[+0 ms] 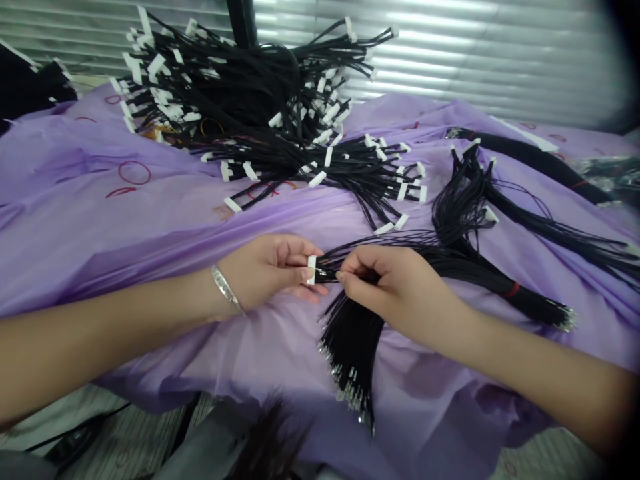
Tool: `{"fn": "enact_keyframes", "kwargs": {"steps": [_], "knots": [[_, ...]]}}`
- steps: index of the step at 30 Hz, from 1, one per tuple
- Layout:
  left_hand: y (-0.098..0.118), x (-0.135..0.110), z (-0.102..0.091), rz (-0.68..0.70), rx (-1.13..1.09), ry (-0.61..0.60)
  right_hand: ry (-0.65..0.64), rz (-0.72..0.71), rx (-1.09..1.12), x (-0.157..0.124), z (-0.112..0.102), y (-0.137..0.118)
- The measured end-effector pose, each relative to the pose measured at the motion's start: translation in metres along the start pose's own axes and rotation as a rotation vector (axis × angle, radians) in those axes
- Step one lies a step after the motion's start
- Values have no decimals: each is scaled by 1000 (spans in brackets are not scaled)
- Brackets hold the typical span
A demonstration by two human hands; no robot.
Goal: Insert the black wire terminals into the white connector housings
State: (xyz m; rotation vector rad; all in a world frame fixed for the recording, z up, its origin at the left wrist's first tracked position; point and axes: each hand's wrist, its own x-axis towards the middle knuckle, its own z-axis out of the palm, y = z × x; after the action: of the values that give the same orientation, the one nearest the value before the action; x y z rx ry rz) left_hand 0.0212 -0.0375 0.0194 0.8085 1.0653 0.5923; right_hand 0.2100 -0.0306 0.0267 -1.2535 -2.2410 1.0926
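Note:
My left hand [283, 267], with a silver bracelet at the wrist, pinches a small white connector housing [311, 269] between thumb and fingers. Several black wires run out of the housing to the right. Close beside it, my right hand [383, 277] has thumb and forefinger closed on a black wire [327, 272], whose metal end lies at the housing; whether it is inserted I cannot tell. Beneath my right hand fans a bundle of black wires [353, 353] with bare metal terminals pointing toward me.
A large heap of black cables with white connectors [240, 87] lies at the back, a smaller pile [320, 163] before it. To the right are banded wire bundles [530, 300]. Purple cloth [190, 220] covers the table, with red rubber bands [134, 173] on it. Blinds [450, 53] stand behind.

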Motion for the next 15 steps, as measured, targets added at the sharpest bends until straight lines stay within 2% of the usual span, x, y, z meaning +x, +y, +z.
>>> {"fn": "enact_keyframes", "kwargs": {"steps": [15], "knots": [[1, 0, 3, 14, 64, 8, 27, -31, -25, 0, 6, 2]]}}
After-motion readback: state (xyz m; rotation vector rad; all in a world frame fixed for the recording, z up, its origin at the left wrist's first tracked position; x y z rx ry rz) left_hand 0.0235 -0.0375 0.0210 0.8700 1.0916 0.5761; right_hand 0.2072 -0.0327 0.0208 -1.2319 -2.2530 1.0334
